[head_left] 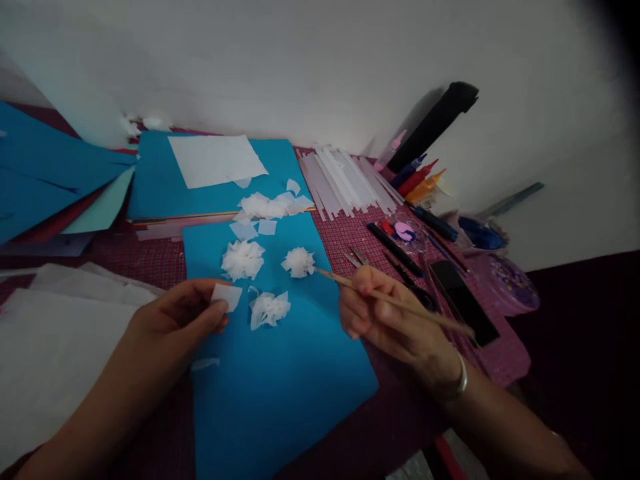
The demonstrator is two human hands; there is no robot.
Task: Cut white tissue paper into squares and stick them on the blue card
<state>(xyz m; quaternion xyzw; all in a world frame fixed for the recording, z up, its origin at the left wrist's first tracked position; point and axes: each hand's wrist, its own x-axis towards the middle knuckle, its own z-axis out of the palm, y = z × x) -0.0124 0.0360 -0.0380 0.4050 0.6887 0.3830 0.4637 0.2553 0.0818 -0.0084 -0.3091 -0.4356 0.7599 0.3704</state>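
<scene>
Between the thumb and fingers of my left hand (195, 313) is a small square of white tissue paper (228, 296). My right hand (385, 307) grips a thin wooden stick (415, 308), its tip close to a crumpled white paper tuft (299, 263); I cannot tell if they touch. Two more tufts, one at the left (243, 259) and one nearer me (270, 309), sit on the blue sheet (280, 400). Loose tissue squares (267, 207) lie in a heap behind them. A thin white scrap (205, 363) rests near the sheet's left edge.
A larger white sheet (215, 160) lies on a stack of blue paper (155, 180) at the back. White strips (345, 183), paint tubes (425, 183), scissors (423, 297) and a phone (465, 303) are at the right. White tissue sheets (60, 353) cover the left side.
</scene>
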